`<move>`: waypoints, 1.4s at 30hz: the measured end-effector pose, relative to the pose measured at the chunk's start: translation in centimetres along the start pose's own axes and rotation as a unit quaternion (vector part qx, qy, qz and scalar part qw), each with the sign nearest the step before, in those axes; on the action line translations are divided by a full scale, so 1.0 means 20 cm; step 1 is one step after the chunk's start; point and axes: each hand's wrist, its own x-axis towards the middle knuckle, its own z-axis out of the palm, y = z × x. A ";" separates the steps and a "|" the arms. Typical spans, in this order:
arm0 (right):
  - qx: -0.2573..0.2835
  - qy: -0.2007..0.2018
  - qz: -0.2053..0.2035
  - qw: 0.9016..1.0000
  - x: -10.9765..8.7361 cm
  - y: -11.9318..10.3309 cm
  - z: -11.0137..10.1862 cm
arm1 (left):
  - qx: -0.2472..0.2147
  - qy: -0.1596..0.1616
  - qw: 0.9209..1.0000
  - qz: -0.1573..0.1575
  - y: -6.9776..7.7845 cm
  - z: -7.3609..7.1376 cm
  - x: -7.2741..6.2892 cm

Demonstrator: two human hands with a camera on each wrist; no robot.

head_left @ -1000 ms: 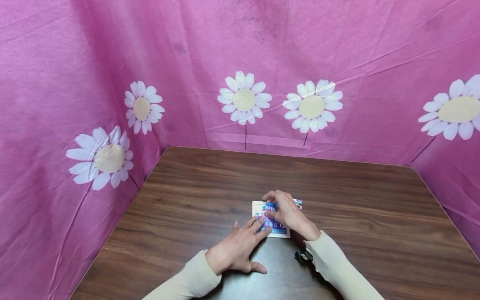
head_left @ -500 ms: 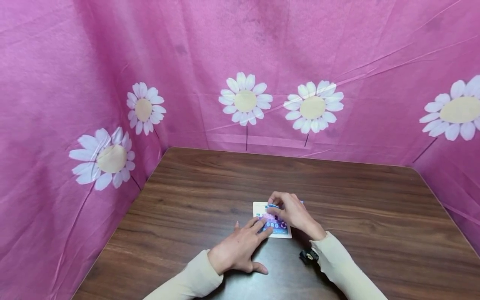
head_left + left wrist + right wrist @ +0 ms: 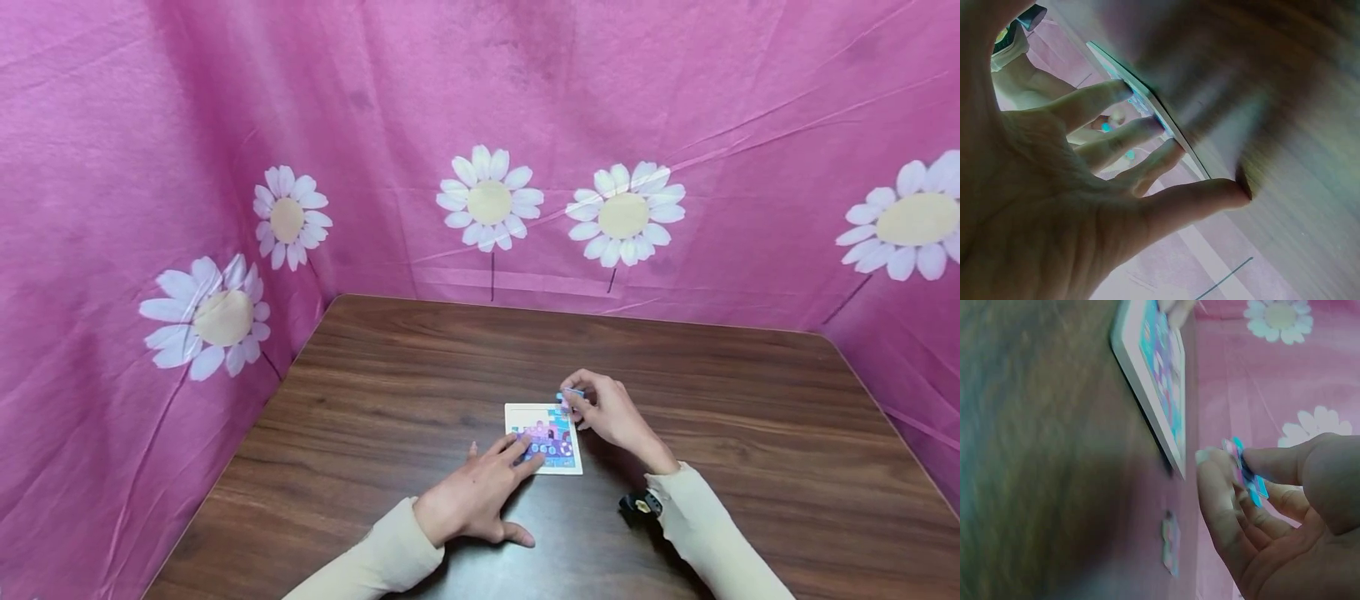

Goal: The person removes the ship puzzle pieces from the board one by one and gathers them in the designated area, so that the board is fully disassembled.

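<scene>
A jigsaw puzzle point(image 3: 551, 434) in a white-edged square tray lies on the table, its picture pink, purple and blue. The upper left of the tray shows bare white. My left hand point(image 3: 480, 492) rests its spread fingertips on the puzzle's lower left part, thumb out over the wood. In the left wrist view, those fingers point(image 3: 1125, 140) reach over the tray's edge. My right hand point(image 3: 611, 414) pinches a jigsaw piece point(image 3: 1247, 472) between thumb and fingers, above the tray's upper right corner. The piece is tilted and shows blue and pink.
Another jigsaw piece point(image 3: 1170, 544) lies on the table beyond the tray in the right wrist view; the right hand hides it in the head view. Brown wooden table point(image 3: 420, 358) surrounds the tray. A pink curtain point(image 3: 390, 100) with daisies hangs behind and at the sides.
My right hand has lifted the jigsaw piece off the upper part of the puzzle and carried it right, uncovering white tray there. The left hand has stayed put.
</scene>
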 end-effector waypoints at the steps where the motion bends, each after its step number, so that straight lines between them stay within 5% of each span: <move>1: 0.001 0.005 0.005 1.000 0.00 0.00 -0.02 | -0.002 -0.001 1.000 0.000 0.00 0.00 0.00; 20: -0.083 0.064 0.059 0.993 -0.09 0.12 -0.22 | -0.013 -0.011 1.000 -0.009 0.00 0.00 0.00; 30: -0.096 0.046 0.093 0.990 -0.14 0.15 -0.28 | -0.016 -0.012 1.000 -0.009 0.00 0.01 0.00; 42: -0.145 0.040 0.083 0.985 -0.11 0.19 -0.30 | -0.013 -0.011 1.000 -0.009 0.00 0.00 0.00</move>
